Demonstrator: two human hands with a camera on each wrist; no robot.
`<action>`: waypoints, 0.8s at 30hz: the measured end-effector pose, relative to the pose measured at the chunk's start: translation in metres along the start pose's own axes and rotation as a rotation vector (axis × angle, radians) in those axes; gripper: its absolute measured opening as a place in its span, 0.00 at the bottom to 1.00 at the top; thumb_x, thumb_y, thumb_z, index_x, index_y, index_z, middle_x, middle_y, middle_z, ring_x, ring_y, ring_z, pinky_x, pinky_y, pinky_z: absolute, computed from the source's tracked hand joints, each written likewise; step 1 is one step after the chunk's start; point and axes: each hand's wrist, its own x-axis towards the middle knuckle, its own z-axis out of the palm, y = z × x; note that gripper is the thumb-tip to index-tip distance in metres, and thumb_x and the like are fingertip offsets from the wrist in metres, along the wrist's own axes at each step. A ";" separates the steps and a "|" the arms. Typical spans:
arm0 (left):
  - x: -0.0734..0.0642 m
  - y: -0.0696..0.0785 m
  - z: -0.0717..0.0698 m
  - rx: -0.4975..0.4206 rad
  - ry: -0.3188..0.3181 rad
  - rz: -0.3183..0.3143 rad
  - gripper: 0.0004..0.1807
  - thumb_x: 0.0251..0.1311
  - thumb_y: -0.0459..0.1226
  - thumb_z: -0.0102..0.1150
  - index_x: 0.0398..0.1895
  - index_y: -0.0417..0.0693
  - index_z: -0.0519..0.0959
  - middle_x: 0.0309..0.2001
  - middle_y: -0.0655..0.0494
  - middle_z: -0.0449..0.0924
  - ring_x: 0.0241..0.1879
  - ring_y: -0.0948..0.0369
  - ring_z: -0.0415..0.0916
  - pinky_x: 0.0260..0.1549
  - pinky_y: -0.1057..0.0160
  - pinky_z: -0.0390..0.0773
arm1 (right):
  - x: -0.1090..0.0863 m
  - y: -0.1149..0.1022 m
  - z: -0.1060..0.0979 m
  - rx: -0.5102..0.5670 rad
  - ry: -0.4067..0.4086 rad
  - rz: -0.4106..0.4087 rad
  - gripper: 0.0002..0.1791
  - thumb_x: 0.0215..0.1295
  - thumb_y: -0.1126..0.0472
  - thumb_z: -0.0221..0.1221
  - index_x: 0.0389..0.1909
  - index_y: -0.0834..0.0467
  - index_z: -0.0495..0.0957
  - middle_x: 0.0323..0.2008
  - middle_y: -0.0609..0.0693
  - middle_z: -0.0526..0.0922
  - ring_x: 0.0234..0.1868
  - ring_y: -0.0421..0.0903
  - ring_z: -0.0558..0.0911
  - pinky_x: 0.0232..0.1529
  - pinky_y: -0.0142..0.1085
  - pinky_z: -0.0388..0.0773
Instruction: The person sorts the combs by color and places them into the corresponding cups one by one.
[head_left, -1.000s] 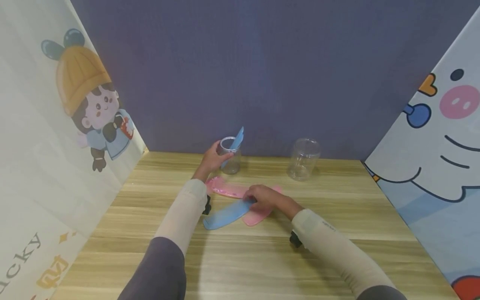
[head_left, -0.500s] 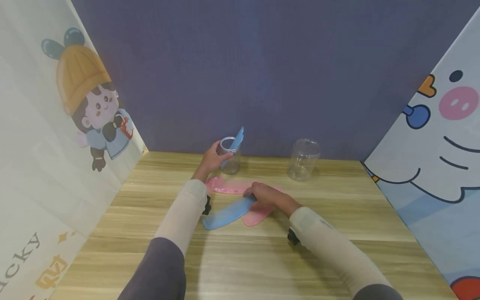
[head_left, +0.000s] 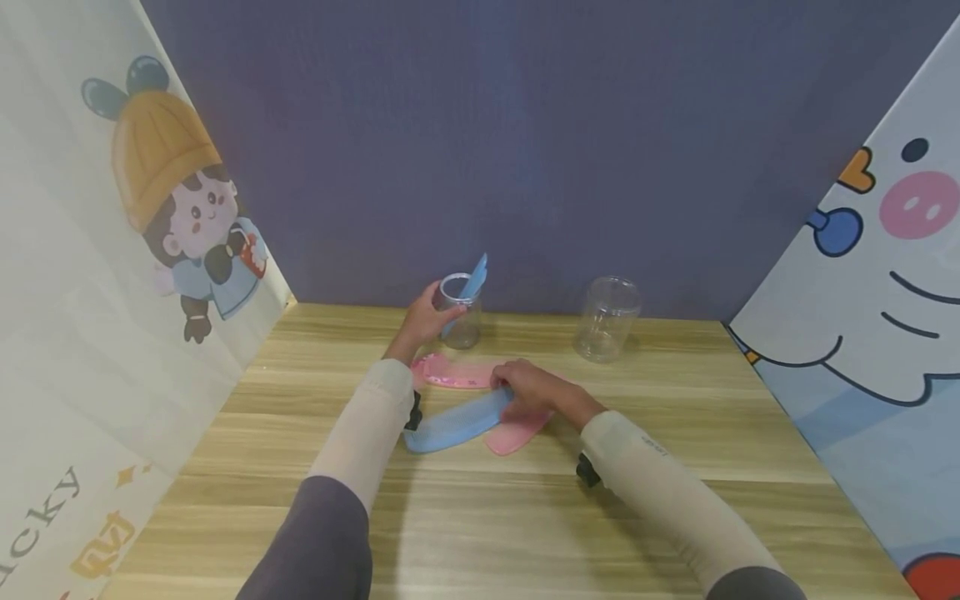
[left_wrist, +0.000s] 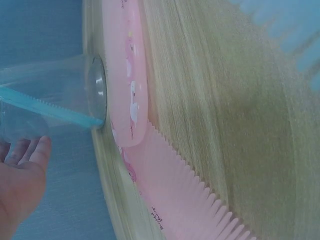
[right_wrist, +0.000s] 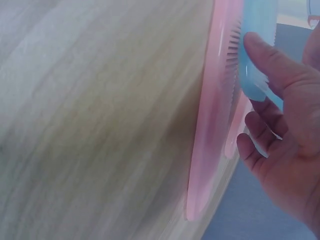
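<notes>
My left hand [head_left: 429,318] grips the side of a clear plastic jar [head_left: 462,336] standing upright near the back of the table. A blue comb [head_left: 476,279] leans inside it, its top above the rim. My right hand [head_left: 534,390] pinches one end of a second blue comb [head_left: 453,423] between thumb and fingers; in the right wrist view, the thumb [right_wrist: 270,57] lies along its face. Behind that comb lies a printed pink comb [head_left: 468,377], overlapping another toothed pink comb [left_wrist: 185,200] in the left wrist view. A further pink comb [head_left: 517,435] lies beneath my right hand, partly hidden.
Another clear jar [head_left: 607,321] stands at the back right of the wooden table [head_left: 480,533]. A dark blue panel [head_left: 525,150] rises behind the table, with printed panels at the left and right sides.
My right hand has shifted slightly up and away with the blue comb, whose near edge has risen a little. The left hand and its jar stay in place.
</notes>
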 end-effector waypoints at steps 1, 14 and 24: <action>0.000 0.001 0.000 -0.001 0.000 0.001 0.48 0.62 0.52 0.68 0.80 0.50 0.56 0.75 0.40 0.64 0.73 0.43 0.64 0.73 0.43 0.66 | 0.000 0.001 0.000 0.004 0.000 -0.003 0.22 0.50 0.58 0.77 0.45 0.55 0.79 0.42 0.48 0.83 0.45 0.45 0.77 0.52 0.40 0.78; 0.001 0.000 0.000 0.002 0.004 -0.004 0.48 0.62 0.52 0.68 0.80 0.49 0.56 0.76 0.40 0.64 0.73 0.43 0.64 0.73 0.44 0.66 | -0.004 0.007 -0.009 0.176 -0.007 0.058 0.27 0.51 0.64 0.76 0.53 0.59 0.79 0.50 0.53 0.83 0.52 0.48 0.80 0.57 0.43 0.81; 0.001 0.000 0.000 -0.004 -0.002 0.002 0.48 0.62 0.52 0.69 0.80 0.50 0.56 0.75 0.40 0.64 0.73 0.43 0.64 0.73 0.43 0.68 | -0.011 0.020 -0.010 0.308 0.005 0.005 0.29 0.53 0.67 0.73 0.58 0.56 0.80 0.48 0.50 0.84 0.43 0.43 0.77 0.46 0.32 0.77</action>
